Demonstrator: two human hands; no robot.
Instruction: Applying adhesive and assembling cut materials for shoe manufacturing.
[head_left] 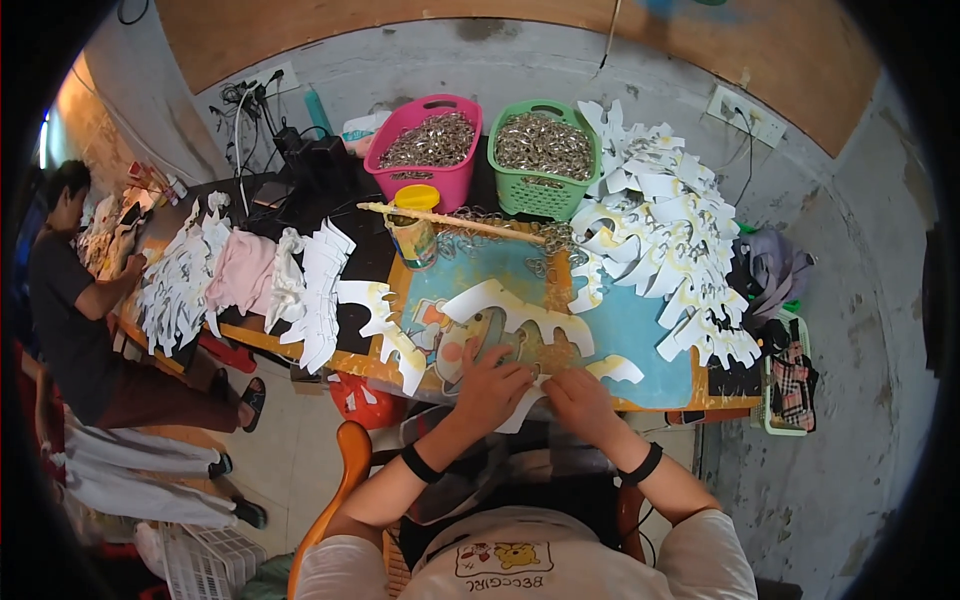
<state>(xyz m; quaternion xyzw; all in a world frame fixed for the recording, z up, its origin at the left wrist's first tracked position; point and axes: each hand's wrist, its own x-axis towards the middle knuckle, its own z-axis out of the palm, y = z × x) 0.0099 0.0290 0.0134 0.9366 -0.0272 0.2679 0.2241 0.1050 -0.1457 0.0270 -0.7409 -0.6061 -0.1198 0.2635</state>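
Note:
Both my hands meet at the near edge of the table. My left hand (492, 384) and my right hand (582, 402) pinch a small white cut piece (522, 408) between them, which hangs over the edge toward my lap. Just beyond them lies a white scalloped strip (505, 303) with yellowish smears. Past my right hand is a smaller white piece (615, 369), also yellow-stained. Under my left hand the mat carries a printed cartoon picture (450, 345). My fingertips partly cover each other, so the exact grip is hidden.
A pink basket (380, 165) and a green basket (499, 180) hold shiny metal parts. A yellow-lidded can (412, 245) stands beneath a glue-crusted stick (470, 224). White cut pieces are heaped at right (660, 220) and left (322, 290). Another person (75, 290) works far left.

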